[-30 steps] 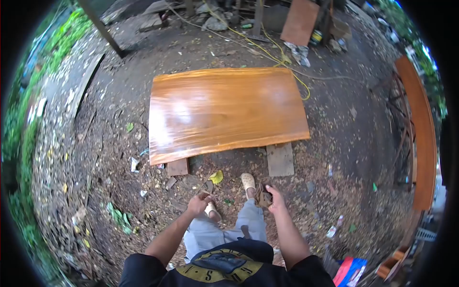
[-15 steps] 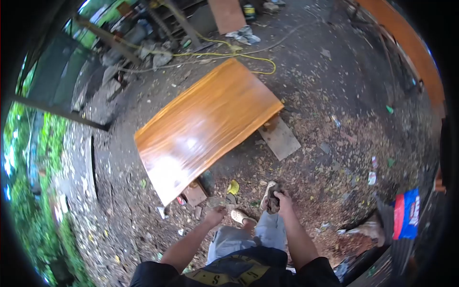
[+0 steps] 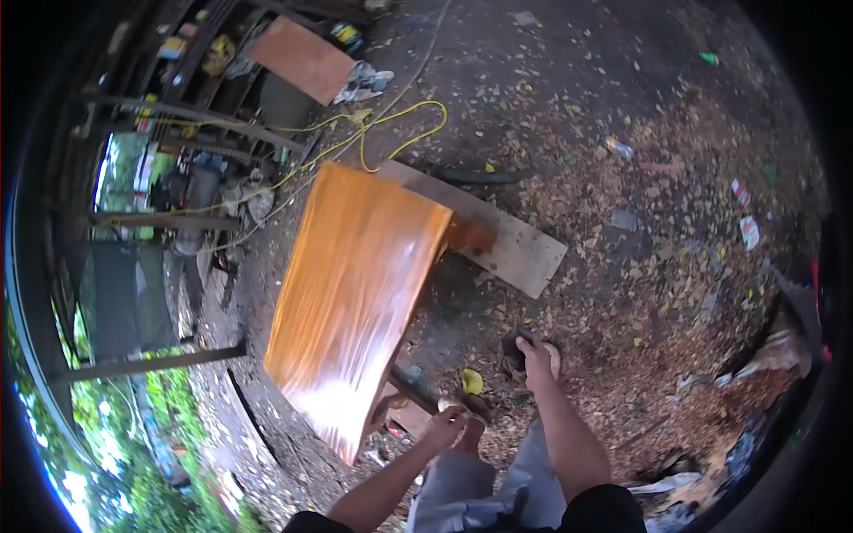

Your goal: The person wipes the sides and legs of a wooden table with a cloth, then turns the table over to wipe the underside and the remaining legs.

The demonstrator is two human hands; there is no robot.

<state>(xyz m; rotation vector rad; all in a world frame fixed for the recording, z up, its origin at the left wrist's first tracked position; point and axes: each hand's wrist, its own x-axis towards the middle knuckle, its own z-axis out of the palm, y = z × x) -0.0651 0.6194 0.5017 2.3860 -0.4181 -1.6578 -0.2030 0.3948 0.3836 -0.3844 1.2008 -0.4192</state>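
A glossy orange-brown wooden slab [image 3: 355,275] lies raised off the ground ahead of me, its near end bright with glare. My right hand [image 3: 537,362] is closed around a dark brown wad [image 3: 513,349] that looks like a crumpled rag, to the right of the slab and apart from it. Near the slab's close right corner is my left hand [image 3: 444,430], its fingers curled together; whether anything is in them is hidden. That hand does not touch the slab.
A grey board [image 3: 524,258] sticks out from beneath the slab's far end. A yellow cord [image 3: 418,111] loops behind it, near a reddish panel [image 3: 302,60]. Wooden posts [image 3: 160,362] stand at the left. Dry leaves and litter [image 3: 749,233] cover the ground to the right.
My view has turned, so the slab now appears steeper and further left. Both hands have shifted right in view. The brown wad stays in my right hand.
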